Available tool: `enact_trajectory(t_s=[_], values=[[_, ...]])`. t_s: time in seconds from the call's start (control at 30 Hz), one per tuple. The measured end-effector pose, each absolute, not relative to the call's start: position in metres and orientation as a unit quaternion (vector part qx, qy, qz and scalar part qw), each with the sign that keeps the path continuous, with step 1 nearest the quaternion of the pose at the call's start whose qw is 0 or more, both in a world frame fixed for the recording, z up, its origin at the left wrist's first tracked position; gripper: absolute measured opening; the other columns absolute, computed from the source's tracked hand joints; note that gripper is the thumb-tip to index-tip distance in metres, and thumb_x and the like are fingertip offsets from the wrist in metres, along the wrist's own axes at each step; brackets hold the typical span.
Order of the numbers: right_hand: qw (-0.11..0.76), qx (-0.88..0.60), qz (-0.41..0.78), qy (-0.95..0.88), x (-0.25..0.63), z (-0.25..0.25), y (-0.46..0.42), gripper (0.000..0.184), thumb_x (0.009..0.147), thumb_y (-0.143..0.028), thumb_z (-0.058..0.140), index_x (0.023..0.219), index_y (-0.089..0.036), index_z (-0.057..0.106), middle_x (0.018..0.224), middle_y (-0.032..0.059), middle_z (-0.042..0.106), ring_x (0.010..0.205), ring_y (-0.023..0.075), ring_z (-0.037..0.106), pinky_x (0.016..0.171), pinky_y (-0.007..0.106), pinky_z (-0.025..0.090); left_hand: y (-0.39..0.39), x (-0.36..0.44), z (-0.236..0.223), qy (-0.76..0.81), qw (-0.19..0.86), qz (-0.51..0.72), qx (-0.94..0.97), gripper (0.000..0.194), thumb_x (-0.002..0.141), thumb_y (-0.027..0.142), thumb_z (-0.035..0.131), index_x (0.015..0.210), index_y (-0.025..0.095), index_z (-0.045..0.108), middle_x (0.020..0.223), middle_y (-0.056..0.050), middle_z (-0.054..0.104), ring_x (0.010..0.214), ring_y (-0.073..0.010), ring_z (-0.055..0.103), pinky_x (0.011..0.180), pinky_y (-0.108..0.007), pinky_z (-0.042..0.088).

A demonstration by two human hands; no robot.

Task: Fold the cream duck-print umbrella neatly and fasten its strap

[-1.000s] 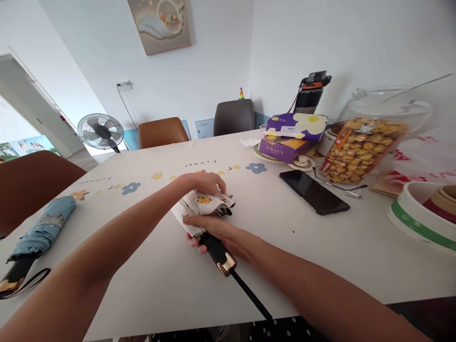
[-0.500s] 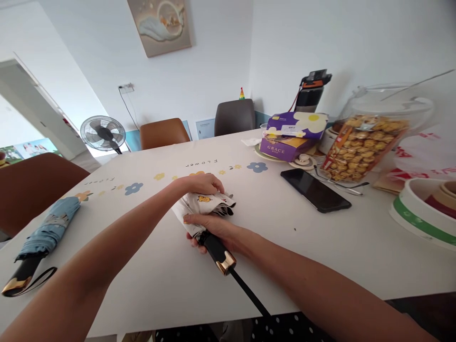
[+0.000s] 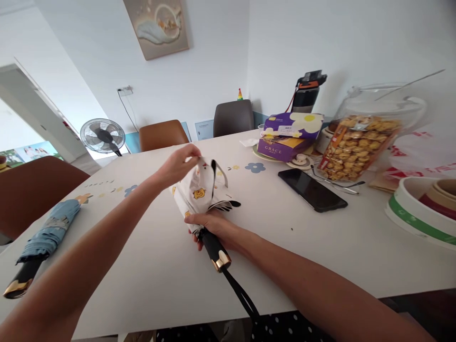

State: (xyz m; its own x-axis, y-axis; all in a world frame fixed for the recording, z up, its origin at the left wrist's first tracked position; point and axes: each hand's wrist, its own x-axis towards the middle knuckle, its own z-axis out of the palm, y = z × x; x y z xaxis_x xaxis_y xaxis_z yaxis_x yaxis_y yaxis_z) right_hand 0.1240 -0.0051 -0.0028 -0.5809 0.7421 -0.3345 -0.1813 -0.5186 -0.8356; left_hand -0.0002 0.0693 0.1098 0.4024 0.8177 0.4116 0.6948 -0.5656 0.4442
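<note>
A folded white umbrella (image 3: pixel 199 194) with yellow cartoon prints lies on the white table (image 3: pixel 320 247). My right hand (image 3: pixel 210 225) is wrapped round its lower canopy, just above the black handle with a gold band (image 3: pixel 218 251); a black wrist strap hangs off the table edge. My left hand (image 3: pixel 178 164) is raised above the umbrella, pinching a fold of the white canopy and lifting it. A black closing strap (image 3: pixel 213 173) sticks up beside the lifted cloth.
A folded blue umbrella (image 3: pixel 42 237) lies at the table's left edge. A black phone (image 3: pixel 311 190), a purple box (image 3: pixel 288 137), a clear jar of snacks (image 3: pixel 363 137) and stacked bowls (image 3: pixel 423 209) crowd the right. Chairs and a fan (image 3: pixel 102 135) stand beyond.
My left hand has risen from resting on the umbrella and now pulls a fold of the canopy upward. The right hand keeps its grip near the handle.
</note>
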Motion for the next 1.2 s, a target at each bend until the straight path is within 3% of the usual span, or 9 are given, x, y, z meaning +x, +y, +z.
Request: enact_trajectory(t_s=[0.17, 0.27, 0.47, 0.6, 0.8, 0.97, 1.2], values=[[0.331, -0.413, 0.771, -0.353, 0.135, 0.009, 0.006, 0.037, 0.063, -0.029, 0.074, 0.089, -0.012, 0.055, 0.070, 0.0037, 0.055, 0.054, 0.0115, 0.054, 0.039, 0.022, 0.047, 0.039, -0.054, 0.110, 0.514, 0.033, 0.372, 0.772, 0.023, 0.073, 0.022, 0.044, 0.091, 0.021, 0.059, 0.090, -0.001, 0.062, 0.083, -0.0148, 0.054, 0.068, -0.024, 0.041], [0.319, -0.412, 0.781, -0.346, 0.138, 0.015, 0.008, 0.038, 0.062, -0.028, 0.075, 0.090, -0.013, 0.055, 0.071, 0.0030, 0.055, 0.053, 0.0094, 0.052, 0.036, 0.018, 0.043, 0.031, -0.083, 0.082, 0.569, 0.100, 0.357, 0.734, 0.037, 0.068, 0.020, 0.042, 0.098, 0.024, 0.062, 0.085, 0.000, 0.064, 0.080, -0.0155, 0.055, 0.064, -0.024, 0.041], [0.305, -0.340, 0.825, -0.333, 0.142, 0.020, 0.003, 0.044, 0.068, -0.047, 0.068, 0.094, -0.017, 0.052, 0.072, 0.0015, 0.054, 0.052, 0.0074, 0.050, 0.036, 0.015, 0.040, 0.027, -0.103, 0.024, 0.610, 0.284, 0.433, 0.600, 0.017, 0.061, 0.021, 0.045, 0.068, 0.020, 0.061, 0.068, 0.000, 0.059, 0.059, -0.0128, 0.049, 0.053, -0.023, 0.036], [0.324, -0.328, 0.818, -0.344, 0.144, 0.018, 0.007, 0.050, 0.072, -0.063, 0.053, 0.100, -0.022, 0.051, 0.071, 0.0010, 0.054, 0.051, 0.0073, 0.050, 0.034, 0.013, 0.036, 0.021, -0.101, 0.016, 0.563, 0.365, 0.462, 0.580, 0.006, 0.056, 0.016, 0.045, 0.057, 0.020, 0.051, 0.063, 0.002, 0.054, 0.058, -0.0124, 0.047, 0.050, -0.023, 0.034], [0.306, -0.389, 0.790, -0.363, 0.143, 0.006, 0.015, 0.049, 0.070, -0.056, 0.062, 0.101, -0.019, 0.052, 0.067, 0.0012, 0.053, 0.047, 0.0083, 0.049, 0.034, 0.016, 0.037, 0.014, -0.111, 0.024, 0.438, 0.430, 0.571, 0.546, 0.016, 0.049, 0.005, 0.050, 0.050, 0.018, 0.040, 0.061, 0.004, 0.046, 0.063, -0.0106, 0.046, 0.056, -0.022, 0.036], [0.295, -0.403, 0.782, -0.372, 0.144, 0.000, 0.017, 0.042, 0.067, -0.048, 0.068, 0.092, -0.017, 0.054, 0.063, 0.0013, 0.053, 0.047, 0.0093, 0.049, 0.034, 0.018, 0.038, 0.015, -0.121, 0.021, 0.447, 0.418, 0.541, 0.577, 0.015, 0.054, 0.007, 0.049, 0.049, 0.019, 0.042, 0.062, 0.002, 0.045, 0.070, -0.0128, 0.046, 0.072, -0.028, 0.040], [0.337, -0.450, 0.731, -0.386, 0.145, 0.009, 0.013, 0.028, 0.062, -0.033, 0.073, 0.078, -0.015, 0.058, 0.063, 0.0012, 0.051, 0.050, 0.0096, 0.050, 0.033, 0.018, 0.038, 0.015, -0.123, 0.013, 0.548, 0.359, 0.323, 0.683, 0.013, 0.057, 0.011, 0.039, 0.047, 0.019, 0.043, 0.061, 0.001, 0.048, 0.066, -0.0143, 0.045, 0.065, -0.028, 0.037]])
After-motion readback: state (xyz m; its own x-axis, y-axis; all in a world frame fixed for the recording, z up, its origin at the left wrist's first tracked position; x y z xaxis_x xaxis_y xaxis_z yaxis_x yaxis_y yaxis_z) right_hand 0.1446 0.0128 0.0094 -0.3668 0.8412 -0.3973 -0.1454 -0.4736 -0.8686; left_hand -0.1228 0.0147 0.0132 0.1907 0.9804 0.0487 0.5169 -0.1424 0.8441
